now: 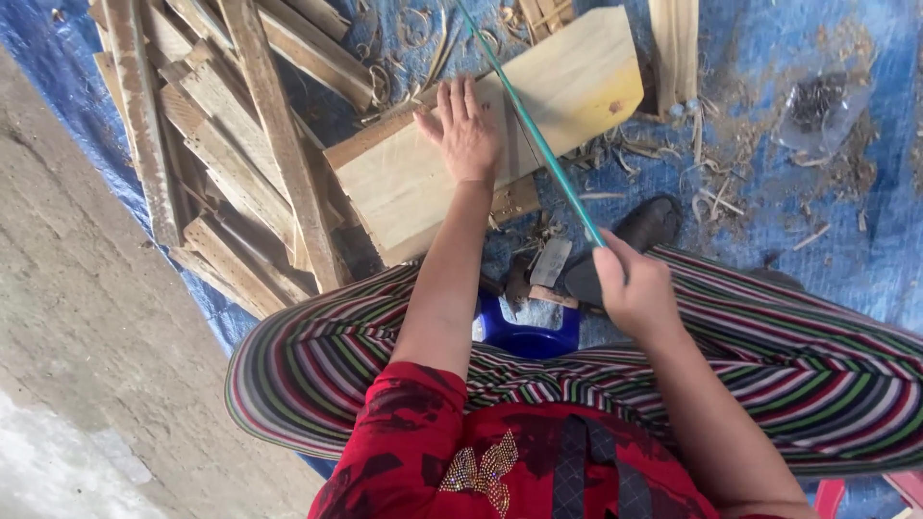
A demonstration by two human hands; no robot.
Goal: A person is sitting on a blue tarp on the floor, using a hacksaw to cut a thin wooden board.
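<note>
The board (pixel 423 178) is pressed flat by the open left hand (pixel 463 130); a thin green stick (pixel 538 135) is gripped by the right hand (pixel 630 288). The stick lies just beside the left fingers, so they could be struck if it slips.

Stacked wood slats (pixel 231 144), blue tarp (pixel 769 58), wood shavings (pixel 731 163), blue stool (pixel 524 336), black shoe (pixel 635 235).

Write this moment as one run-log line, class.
left hand: flat on wooden board | right hand: grips thin green strip lying across board | surroundings: wood slats, blue tarp
</note>
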